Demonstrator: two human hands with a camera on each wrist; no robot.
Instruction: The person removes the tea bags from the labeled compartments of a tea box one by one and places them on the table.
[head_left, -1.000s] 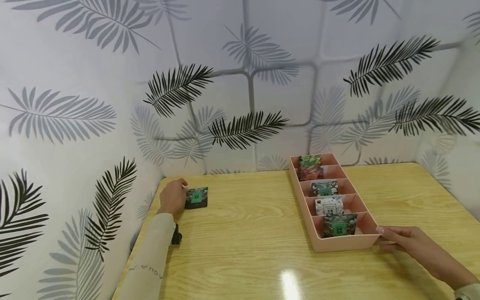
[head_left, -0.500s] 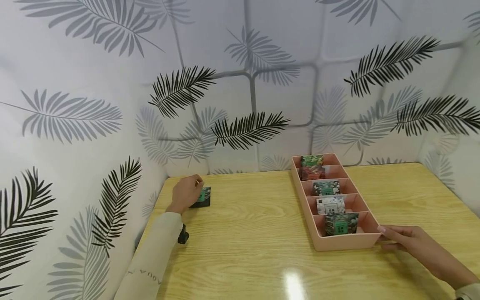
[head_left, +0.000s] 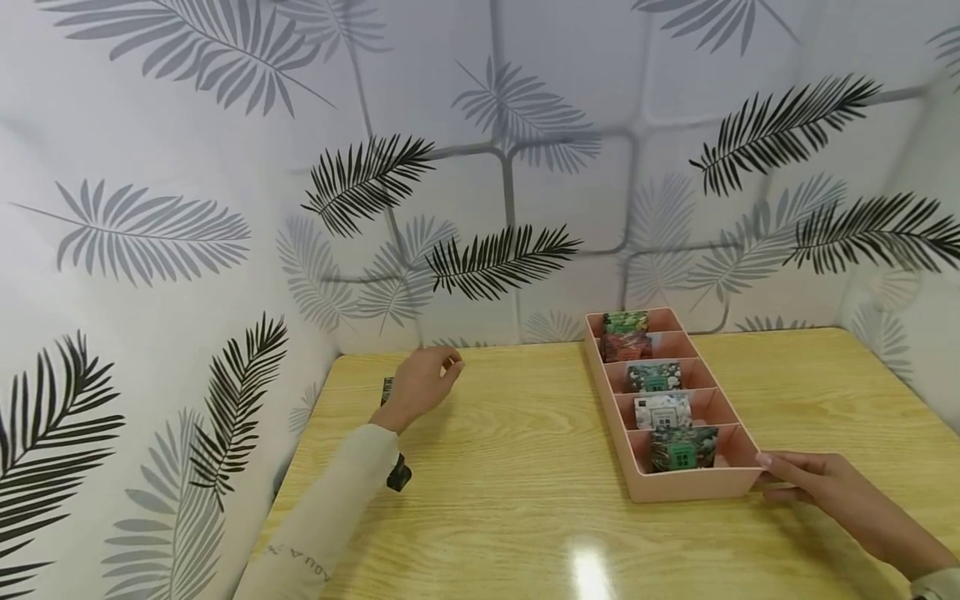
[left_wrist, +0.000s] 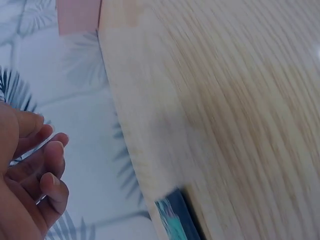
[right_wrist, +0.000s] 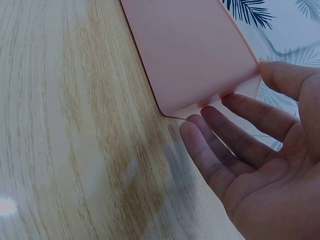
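My left hand [head_left: 423,381] is raised over the left part of the table, its fingers loosely bent. In the left wrist view I see nothing between those fingers [left_wrist: 55,157]. A dark packet with green print [left_wrist: 172,220] lies on the table behind this hand; in the head view most of it is hidden. My right hand [head_left: 840,492] holds the near right corner of a pink divided tray [head_left: 693,487], thumb at the rim and fingertips against the outer wall [right_wrist: 195,55]. Packets stand in the compartments: a dark green one [head_left: 682,450] nearest, then a white one [head_left: 662,412].
Farther back in the tray are another green packet [head_left: 652,377], a red one [head_left: 626,346] and a yellow-green one [head_left: 625,322]. The wood-grain table [head_left: 510,467] ends at a leaf-patterned backdrop [head_left: 480,192]. A black device [head_left: 399,473] is on my left wrist.
My left hand has moved to the right, away from the dark packet it was touching, and now covers most of it in the head view. My right hand and the tray have stayed in place.
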